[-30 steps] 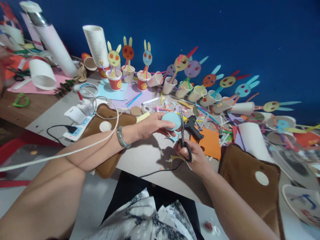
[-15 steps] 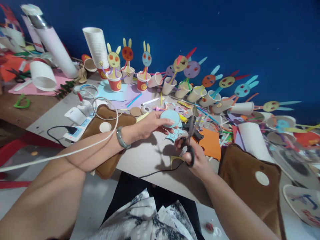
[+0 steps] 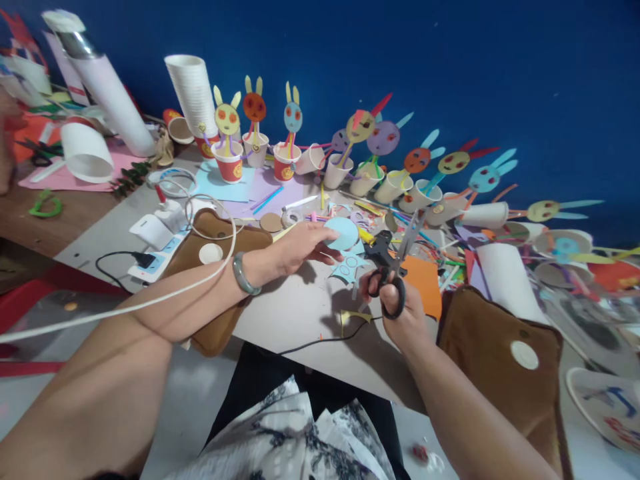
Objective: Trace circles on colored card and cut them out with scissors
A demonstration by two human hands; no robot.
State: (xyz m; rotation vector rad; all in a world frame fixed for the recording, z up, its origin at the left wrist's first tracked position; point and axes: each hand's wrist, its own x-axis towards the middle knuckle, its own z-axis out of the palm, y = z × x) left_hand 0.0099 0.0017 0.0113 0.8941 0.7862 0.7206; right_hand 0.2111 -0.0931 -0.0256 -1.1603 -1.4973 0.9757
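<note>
Pale blue paper, cut as a disc (image 3: 343, 233), is pinched at its left edge between the thumb and fingers of the left hand (image 3: 303, 249), raised over the table (image 3: 285, 313). A grey-green bangle (image 3: 245, 273) circles that wrist. The right hand (image 3: 406, 312) is curled round the black handles of a pair of scissors (image 3: 400, 259), thumb and fingers through the loops; the blades point away to the far side, to the right of the disc and apart from it. How wide the blades stand I cannot tell, as they are blurred.

Between the hands lies a blue scrap (image 3: 347, 268) with circles drawn on it. A black glue gun (image 3: 379, 247) lies just beyond the scissors, with orange paper (image 3: 426, 283) to its right. Nearer, a yellow scrap (image 3: 351, 322) lies by a black cord (image 3: 323, 342).

A brown plush pad (image 3: 217, 323) is under the left forearm; another (image 3: 485, 333) lies to the right. Farther left are a white power strip (image 3: 159, 262) and a tall flask (image 3: 113, 97). Along the far side, before a blue wall (image 3: 320, 40), rabbit-faced paper figures (image 3: 227, 120) stand or lean in paper cups (image 3: 229, 163), left of them a tall cup stack (image 3: 189, 90).
</note>
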